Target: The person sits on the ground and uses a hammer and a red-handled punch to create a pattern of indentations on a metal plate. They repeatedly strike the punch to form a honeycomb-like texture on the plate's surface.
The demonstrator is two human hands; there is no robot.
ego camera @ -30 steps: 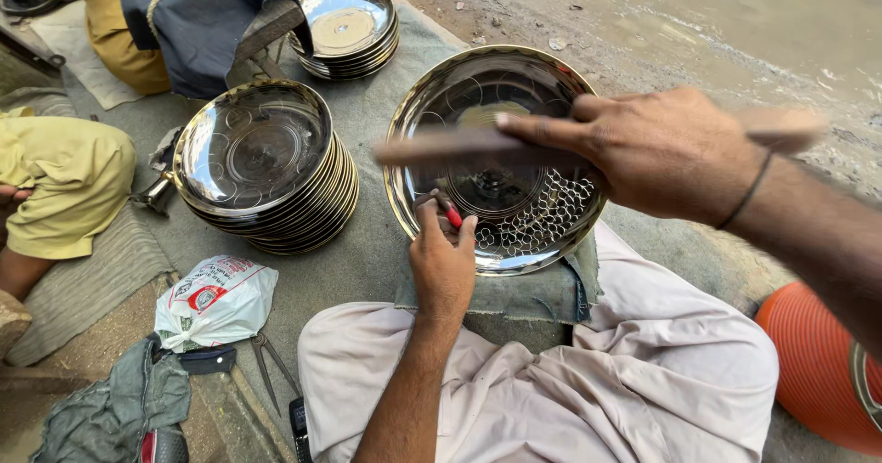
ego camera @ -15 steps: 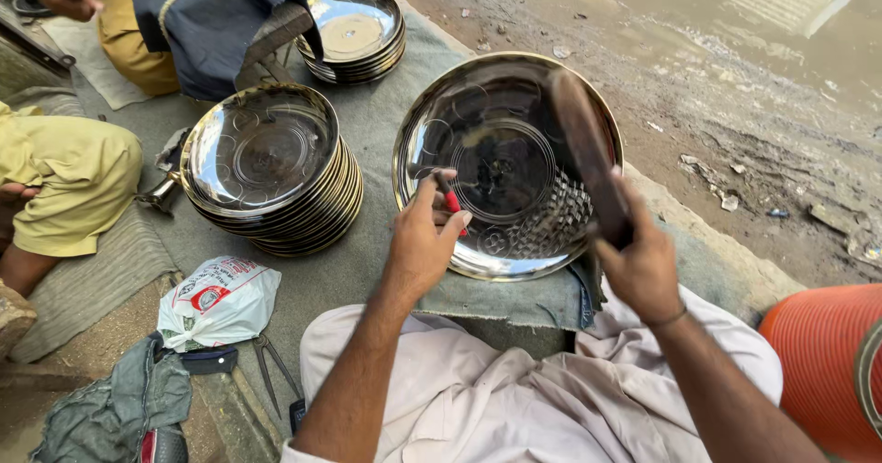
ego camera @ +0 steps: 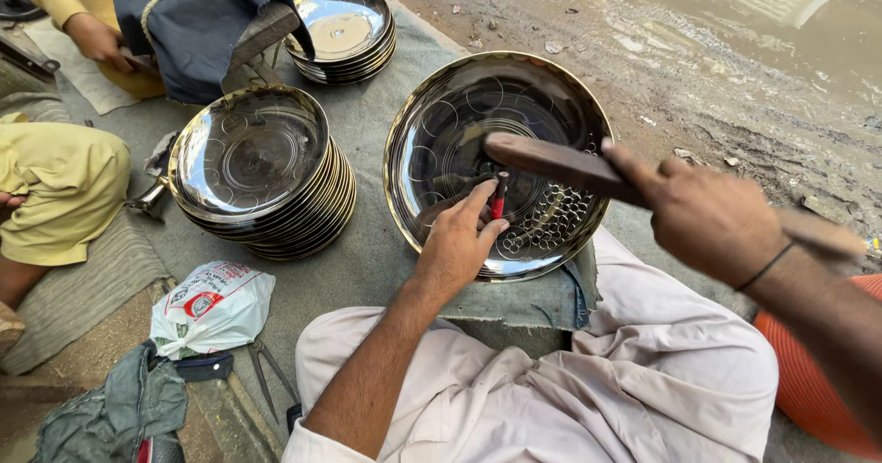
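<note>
One head-worn view looks steeply down, close over the lap and metal tray (ego camera: 432,123).

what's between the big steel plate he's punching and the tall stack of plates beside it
In the head view only bare grey cloth lies between the big steel plate and the stack of plates; they stand apart, with nothing in the gap.

The red-handled punch (ego camera: 498,197) is mostly hidden behind the left hand (ego camera: 457,242) fingers (ego camera: 476,208), its tip unseen. The wooden mallet (ego camera: 560,166) handle vanishes inside the right hand (ego camera: 707,215), blurred past the fingers. Beyond, the orange tub (ego camera: 808,399) is cut off by the picture's edge.
</note>
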